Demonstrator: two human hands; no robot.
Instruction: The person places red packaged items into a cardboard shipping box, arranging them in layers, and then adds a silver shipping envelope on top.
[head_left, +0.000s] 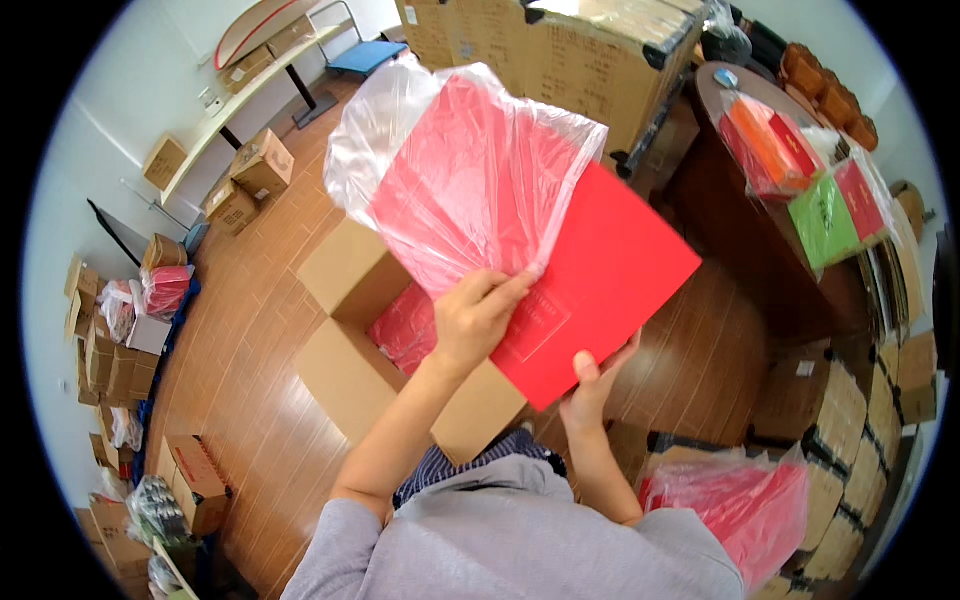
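In front of me I hold up a flat, stiff red box or folder (625, 285) with a faint framed panel on its face. A clear plastic bag (480, 180) covers its far left part, and the near right part is bare. The fingers of my left hand (480, 320) are closed on the bag's edge, over the red surface. My right hand (595, 390) grips the near right edge, thumb on top and fingers underneath. Below stands an open cardboard box (335, 375), its flaps spread. Red plastic-wrapped goods (405, 330) lie inside it.
At my lower right sits another red bundle in plastic (745, 505), beside stacked cartons (840, 420). A dark brown desk (745, 235) carries bagged packages. A big carton (570, 70) stands ahead. Cartons (125, 370) line the left wall, and a blue trolley (365, 55) is far off.
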